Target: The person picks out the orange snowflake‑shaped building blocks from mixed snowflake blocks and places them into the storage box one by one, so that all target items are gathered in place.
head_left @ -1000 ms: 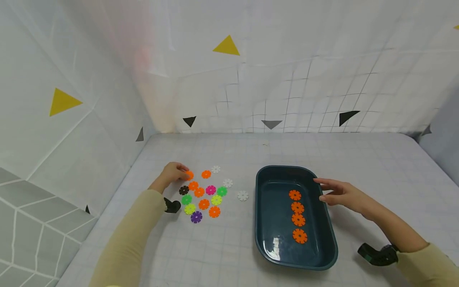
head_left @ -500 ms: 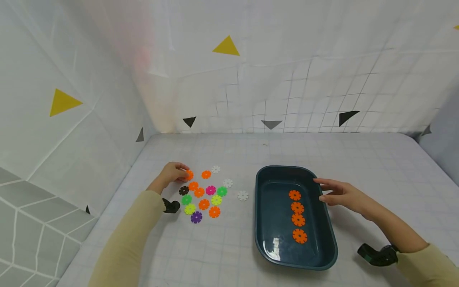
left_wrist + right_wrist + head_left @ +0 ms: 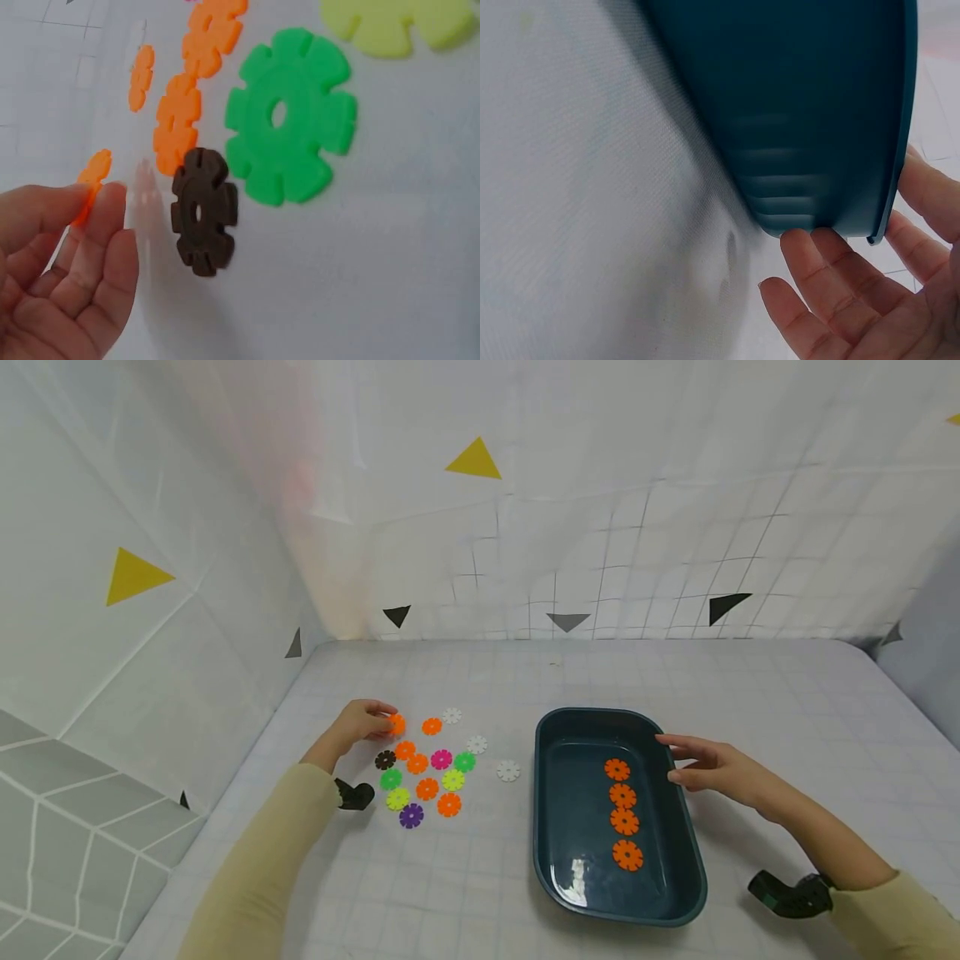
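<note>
Clearly, the head view shows a person's arms reaching over a white counter (image 3: 787, 693) on which lies a scatter of notched discs (image 3: 437, 762). At the far left edge of the scatter, the left hand (image 3: 358, 722) pinches an orange disc (image 3: 400, 726) between thumb and fingers. Close to that hand lie a brown disc (image 3: 382, 762) and, just nearer the person, a green disc (image 3: 387, 781). Right of the scatter stands a dark blue tray (image 3: 570, 814), with four orange discs (image 3: 617, 797) in a row inside, toward its right side. The right hand (image 3: 711, 766) touches the tray's rim on the right, near the far corner, its fingers loosely stretched out.

In the left wrist view, thumb and fingertips close on the edge of the orange disc, part of which sticks up above them. The brown disc lies nearby, just beside the green disc.

In the right wrist view, the fingers are spread apart, with the thumb at the rim and fingertips by the tray's outer wall; how firmly they hold it, I cannot tell.
</note>
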`<state>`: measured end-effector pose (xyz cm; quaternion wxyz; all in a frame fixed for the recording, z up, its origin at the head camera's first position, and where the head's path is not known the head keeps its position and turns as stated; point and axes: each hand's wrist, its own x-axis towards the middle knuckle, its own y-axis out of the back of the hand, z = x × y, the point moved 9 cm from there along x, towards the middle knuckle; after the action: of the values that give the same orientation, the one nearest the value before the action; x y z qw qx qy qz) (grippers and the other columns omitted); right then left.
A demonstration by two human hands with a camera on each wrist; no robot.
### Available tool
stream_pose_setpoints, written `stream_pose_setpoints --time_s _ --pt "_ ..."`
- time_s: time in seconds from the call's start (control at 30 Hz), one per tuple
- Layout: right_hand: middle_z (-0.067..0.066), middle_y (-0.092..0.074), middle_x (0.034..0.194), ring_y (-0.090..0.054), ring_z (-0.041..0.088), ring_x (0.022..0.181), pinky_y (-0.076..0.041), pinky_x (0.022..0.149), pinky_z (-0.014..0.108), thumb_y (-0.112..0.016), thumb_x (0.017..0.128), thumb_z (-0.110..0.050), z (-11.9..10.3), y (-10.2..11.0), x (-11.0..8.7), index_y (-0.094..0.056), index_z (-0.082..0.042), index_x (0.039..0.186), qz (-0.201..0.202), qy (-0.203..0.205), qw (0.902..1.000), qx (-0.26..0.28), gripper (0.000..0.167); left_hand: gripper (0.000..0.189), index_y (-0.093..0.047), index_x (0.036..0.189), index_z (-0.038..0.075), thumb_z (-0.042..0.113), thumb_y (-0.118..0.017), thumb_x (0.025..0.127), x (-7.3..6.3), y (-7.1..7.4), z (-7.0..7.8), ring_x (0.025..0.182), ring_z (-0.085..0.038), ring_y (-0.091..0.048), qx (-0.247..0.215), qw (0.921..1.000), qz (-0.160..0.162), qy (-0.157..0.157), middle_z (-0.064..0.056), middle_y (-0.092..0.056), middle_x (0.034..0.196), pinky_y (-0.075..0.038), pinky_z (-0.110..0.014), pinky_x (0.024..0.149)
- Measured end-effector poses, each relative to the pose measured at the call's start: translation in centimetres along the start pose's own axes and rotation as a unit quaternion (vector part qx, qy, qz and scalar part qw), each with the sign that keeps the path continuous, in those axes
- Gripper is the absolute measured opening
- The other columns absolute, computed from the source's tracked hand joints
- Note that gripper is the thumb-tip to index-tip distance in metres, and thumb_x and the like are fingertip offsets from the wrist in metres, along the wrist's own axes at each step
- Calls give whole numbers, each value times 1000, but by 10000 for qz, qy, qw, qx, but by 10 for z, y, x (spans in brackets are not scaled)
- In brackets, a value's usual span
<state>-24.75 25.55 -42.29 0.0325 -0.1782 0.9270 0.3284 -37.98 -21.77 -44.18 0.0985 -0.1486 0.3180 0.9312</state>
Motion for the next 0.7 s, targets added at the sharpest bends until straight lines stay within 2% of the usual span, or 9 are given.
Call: stream_pose_setpoints --time_s 0.23,0.7 --pt "36 -35 134 -47 46 112 -50 78 49 -57 89 -28 0 0 0 -32 -2 140 -26 75 10000 60 63 35 -54 122 1 10 -58 88 -6 -2 5 78 -15 -60 -17 10000 -5 -28 -16 -58 110 -52 -30 81" --pt "34 -35 134 -44 47 115 -50 79 49 -59 88 -31 0 2 -1 -33 -3 140 21 13 9999 130 64 36 -53 123 -1 9 -57 89 -11 -14 13 82 -17 -62 -166 9990 -275 -324 -20 -55 117 -52 -31 81"
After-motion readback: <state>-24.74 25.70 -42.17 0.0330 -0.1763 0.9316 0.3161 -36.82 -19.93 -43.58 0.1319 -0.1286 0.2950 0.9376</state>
